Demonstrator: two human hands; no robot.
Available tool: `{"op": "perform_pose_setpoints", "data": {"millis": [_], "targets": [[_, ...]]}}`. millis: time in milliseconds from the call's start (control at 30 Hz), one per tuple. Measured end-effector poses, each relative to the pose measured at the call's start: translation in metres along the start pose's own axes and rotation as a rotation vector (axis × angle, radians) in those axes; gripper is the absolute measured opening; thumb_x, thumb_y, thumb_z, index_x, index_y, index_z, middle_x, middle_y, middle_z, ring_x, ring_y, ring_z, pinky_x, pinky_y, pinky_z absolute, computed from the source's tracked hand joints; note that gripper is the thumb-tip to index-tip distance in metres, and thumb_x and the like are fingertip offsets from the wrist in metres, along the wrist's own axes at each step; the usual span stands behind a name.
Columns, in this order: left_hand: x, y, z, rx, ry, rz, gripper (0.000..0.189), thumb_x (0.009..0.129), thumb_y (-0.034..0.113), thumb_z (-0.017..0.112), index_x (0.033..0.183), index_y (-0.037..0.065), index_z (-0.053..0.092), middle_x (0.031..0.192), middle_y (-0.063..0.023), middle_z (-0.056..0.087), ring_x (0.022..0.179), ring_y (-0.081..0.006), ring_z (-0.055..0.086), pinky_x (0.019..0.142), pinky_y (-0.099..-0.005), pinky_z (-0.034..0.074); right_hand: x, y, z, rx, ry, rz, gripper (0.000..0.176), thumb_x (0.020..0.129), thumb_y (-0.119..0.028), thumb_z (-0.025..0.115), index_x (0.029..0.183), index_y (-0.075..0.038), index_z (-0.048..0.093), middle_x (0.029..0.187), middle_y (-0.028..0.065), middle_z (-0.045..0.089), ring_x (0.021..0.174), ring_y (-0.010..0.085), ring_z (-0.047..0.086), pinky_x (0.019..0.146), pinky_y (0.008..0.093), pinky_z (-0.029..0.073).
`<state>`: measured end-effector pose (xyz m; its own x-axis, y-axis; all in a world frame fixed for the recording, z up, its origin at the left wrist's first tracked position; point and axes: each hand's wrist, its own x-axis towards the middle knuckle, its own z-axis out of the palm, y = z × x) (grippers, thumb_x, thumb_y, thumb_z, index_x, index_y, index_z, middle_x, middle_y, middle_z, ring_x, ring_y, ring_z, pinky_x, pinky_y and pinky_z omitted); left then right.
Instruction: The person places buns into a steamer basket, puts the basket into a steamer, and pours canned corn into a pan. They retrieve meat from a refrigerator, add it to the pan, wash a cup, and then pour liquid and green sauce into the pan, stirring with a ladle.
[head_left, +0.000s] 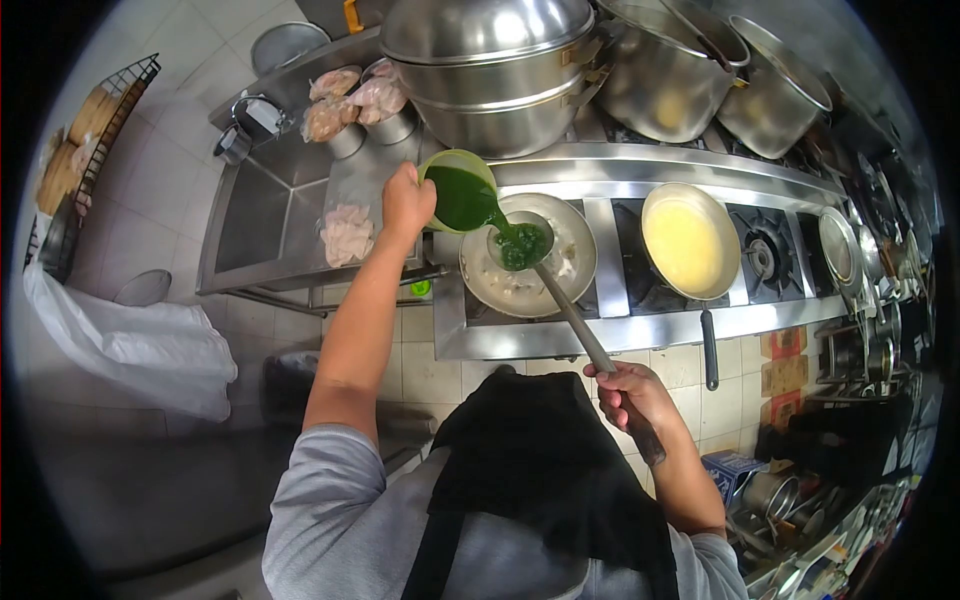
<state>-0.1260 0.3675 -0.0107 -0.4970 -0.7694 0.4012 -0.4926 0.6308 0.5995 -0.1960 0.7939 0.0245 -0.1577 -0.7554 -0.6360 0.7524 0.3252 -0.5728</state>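
Observation:
My left hand is closed on the side of a green jug tilted to the right. Dark green liquid runs from it into the bowl of a ladle. The ladle's long handle slants down to my right hand, whose fingers are wrapped round its end. Beneath the ladle, a pan sits on the stove with whitish liquid and bits in it. The ladle bowl hides part of that pan.
A second pan of yellow liquid stands right, its black handle sticking out past the stove edge. Behind rise a large steamer pot and two deep pots. At left are a sink, bagged food and pale pieces.

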Motion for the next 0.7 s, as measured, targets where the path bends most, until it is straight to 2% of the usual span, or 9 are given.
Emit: {"op": "perform_pose_setpoints", "data": {"millis": [133,200,333,400,633,700], "targets": [[-0.002,0.001,-0.001,0.006,-0.004,-0.011,0.016,0.073,0.011,0.056,0.078,-0.003,0.05,0.074,-0.0292,0.057,0.078,-0.0491,0.055,0.071,-0.0499,0.044,0.001,0.002,-0.004,0.004,0.0,0.023,0.022,0.088,-0.011,0.054,0.105,0.003,0.053,0.058,-0.0004,0.045,0.04,0.01,0.043,0.035,0.0242,0.036],[-0.003,0.0,0.001,-0.024,0.069,0.06,0.016,0.072,0.009,0.055,0.072,-0.003,0.043,0.065,-0.0251,0.047,0.064,-0.0451,0.046,0.06,-0.0448,0.04,0.001,0.002,-0.005,0.0,0.003,0.027,0.022,0.088,-0.012,0.054,0.105,0.003,0.053,0.058,-0.0006,0.045,0.04,0.0099,0.043,0.035,0.0242,0.036],[-0.003,0.005,-0.004,-0.006,0.08,0.063,0.016,0.072,0.009,0.055,0.072,-0.003,0.043,0.065,-0.0256,0.047,0.064,-0.0459,0.046,0.06,-0.0449,0.04,0.004,0.004,-0.009,0.017,-0.019,0.041,0.023,0.088,-0.012,0.054,0.105,0.003,0.053,0.058,-0.0007,0.044,0.04,0.0096,0.043,0.035,0.0241,0.037],[-0.004,0.01,-0.009,0.034,-0.004,-0.03,0.015,0.073,0.01,0.055,0.079,-0.003,0.05,0.075,-0.0298,0.057,0.079,-0.0488,0.056,0.071,-0.0499,0.044,0.005,0.004,-0.01,0.016,-0.024,0.043,0.023,0.088,-0.012,0.054,0.105,0.004,0.053,0.058,-0.0008,0.044,0.04,0.0094,0.043,0.034,0.0242,0.037],[-0.003,0.005,-0.008,0.031,0.016,-0.029,0.016,0.073,0.011,0.056,0.078,-0.003,0.05,0.074,-0.0289,0.057,0.077,-0.0485,0.055,0.071,-0.0494,0.044,0.004,0.005,-0.009,0.066,-0.026,0.047,0.021,0.088,-0.012,0.054,0.103,0.003,0.054,0.058,-0.0022,0.044,0.04,0.0081,0.042,0.035,0.0232,0.034],[-0.002,-0.005,-0.001,-0.016,0.144,0.062,0.016,0.074,0.008,0.055,0.072,0.0,0.042,0.061,-0.0212,0.048,0.053,-0.0398,0.048,0.055,-0.0435,0.042,0.004,0.005,-0.01,0.087,-0.022,0.053,0.021,0.088,-0.012,0.054,0.103,0.002,0.054,0.058,-0.0024,0.044,0.04,0.0079,0.042,0.035,0.0232,0.034]]}}
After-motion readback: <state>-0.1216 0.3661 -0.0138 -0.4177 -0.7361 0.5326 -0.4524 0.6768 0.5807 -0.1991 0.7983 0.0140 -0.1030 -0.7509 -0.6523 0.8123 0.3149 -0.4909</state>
